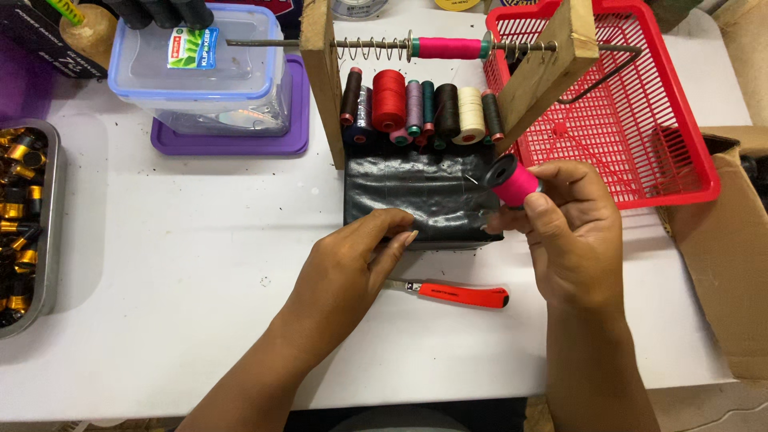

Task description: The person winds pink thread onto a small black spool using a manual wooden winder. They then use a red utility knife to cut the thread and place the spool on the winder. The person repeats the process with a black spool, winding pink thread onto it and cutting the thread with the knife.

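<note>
The right hand (572,232) pinches a pink thread spool with black end caps (512,182) in its grip, above the white bench (176,320). The left hand (352,268) rests with fingers pressed together on a glossy black base block (424,188) of a wooden thread rack (324,72). An orange-handled cutter (460,294) lies near. A red plastic basket (640,120) stands far right, a metal tray of gold-and-black parts (52,224) left.
</note>
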